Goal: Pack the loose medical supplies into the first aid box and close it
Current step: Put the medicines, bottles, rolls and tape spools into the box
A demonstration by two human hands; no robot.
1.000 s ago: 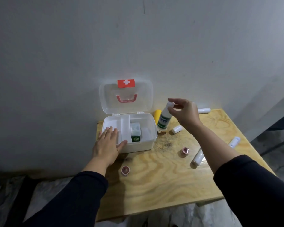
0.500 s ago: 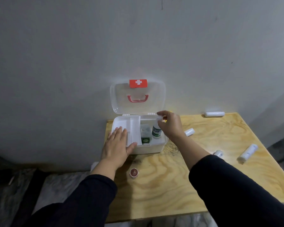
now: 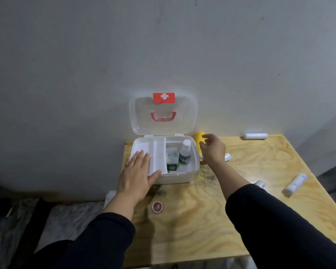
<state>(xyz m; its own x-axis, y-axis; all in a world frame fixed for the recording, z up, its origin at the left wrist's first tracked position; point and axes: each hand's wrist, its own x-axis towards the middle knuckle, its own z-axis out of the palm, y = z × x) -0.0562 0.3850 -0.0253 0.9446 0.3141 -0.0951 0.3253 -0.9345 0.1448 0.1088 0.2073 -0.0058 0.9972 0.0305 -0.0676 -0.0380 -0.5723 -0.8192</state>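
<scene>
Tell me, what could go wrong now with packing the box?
The white bottle stands tall and leaning inside the first aid box; it might stop the lid from shutting. The right hand reaches toward the yellow container by the wall and could knock it over. The bandage roll lies near the table's edge and might roll off.

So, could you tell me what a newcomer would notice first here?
The open first aid box by the wall, its clear lid upright with a red cross, a white bottle standing inside. The left hand rests on its tray, and the empty right hand hovers beside a yellow container.
</scene>
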